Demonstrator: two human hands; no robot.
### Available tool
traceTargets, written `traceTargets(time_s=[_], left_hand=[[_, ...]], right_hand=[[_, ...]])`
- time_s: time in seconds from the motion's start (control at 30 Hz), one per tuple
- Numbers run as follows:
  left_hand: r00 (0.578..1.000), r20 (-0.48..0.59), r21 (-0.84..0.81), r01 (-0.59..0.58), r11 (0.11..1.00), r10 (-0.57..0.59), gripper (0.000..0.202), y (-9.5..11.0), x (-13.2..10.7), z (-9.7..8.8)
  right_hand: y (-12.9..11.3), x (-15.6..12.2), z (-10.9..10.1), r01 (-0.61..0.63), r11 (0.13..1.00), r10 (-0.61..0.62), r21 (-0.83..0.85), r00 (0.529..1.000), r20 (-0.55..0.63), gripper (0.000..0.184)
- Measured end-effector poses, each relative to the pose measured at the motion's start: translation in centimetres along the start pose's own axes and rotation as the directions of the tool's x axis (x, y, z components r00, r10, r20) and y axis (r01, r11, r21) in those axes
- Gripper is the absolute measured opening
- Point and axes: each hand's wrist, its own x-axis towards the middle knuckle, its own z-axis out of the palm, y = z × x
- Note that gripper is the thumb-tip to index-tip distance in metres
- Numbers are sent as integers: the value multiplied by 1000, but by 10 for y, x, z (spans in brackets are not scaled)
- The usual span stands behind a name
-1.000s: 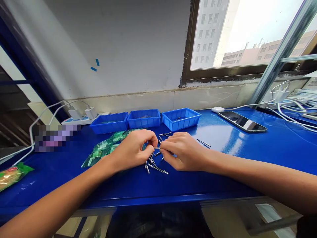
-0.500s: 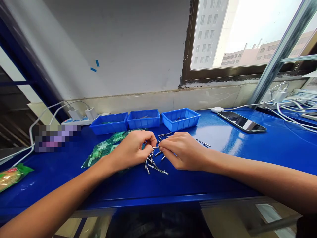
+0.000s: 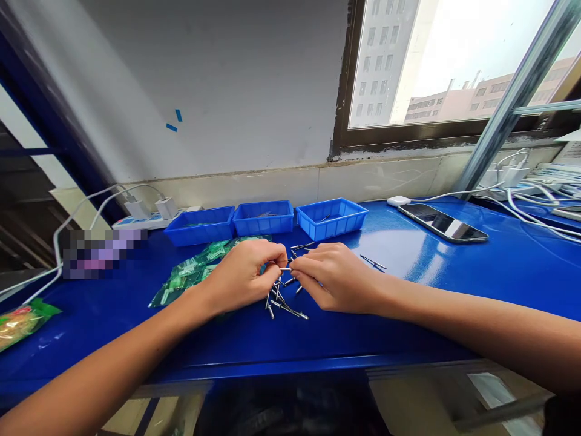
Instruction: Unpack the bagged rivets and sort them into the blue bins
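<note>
Between my two hands is a small silver pop rivet (image 3: pixel 285 269), pinched at both ends. My left hand (image 3: pixel 252 272) grips its left end between thumb and forefinger. On the other end, my right hand (image 3: pixel 333 275) is closed, its fingertips hiding that part of the rivet. Below and around my fingertips lies a loose pile of pop rivets (image 3: pixel 284 307) on the blue table (image 3: pixel 327 345). Green-tinted plastic bags (image 3: pixel 190 272) with small pieces inside lie left of and behind my left hand.
Three blue bins stand along the wall: a left bin (image 3: pixel 200 233), a middle bin (image 3: pixel 264 225) and a right bin (image 3: pixel 331 227). A few rivets (image 3: pixel 373 263) lie right of my hand. A phone (image 3: pixel 443 223) and white cables (image 3: pixel 535 209) are at right, a snack packet (image 3: pixel 25 324) at far left.
Both hands stay almost in place, still pinching the rivet between them. The fingertips have come slightly closer together.
</note>
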Motion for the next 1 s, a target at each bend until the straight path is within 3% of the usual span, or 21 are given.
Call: traceTargets(time_s=[0.43,0.7,1.0], left_hand=[[999,50,-3,14,1000,-14,17,-2,-1,1],[999,48,47,-20,999,18,17,-2,-3,3],[994,34,74,-102,992,100,21,1,-3,1]], right_hand=[[0,-2,-5,165,957,-170,-239,985,2,20],[-2,-4,-5,180,949,-176,-260,984,36,17],[-1,-4,-5,218,939,-234,-265,972,-30,14]])
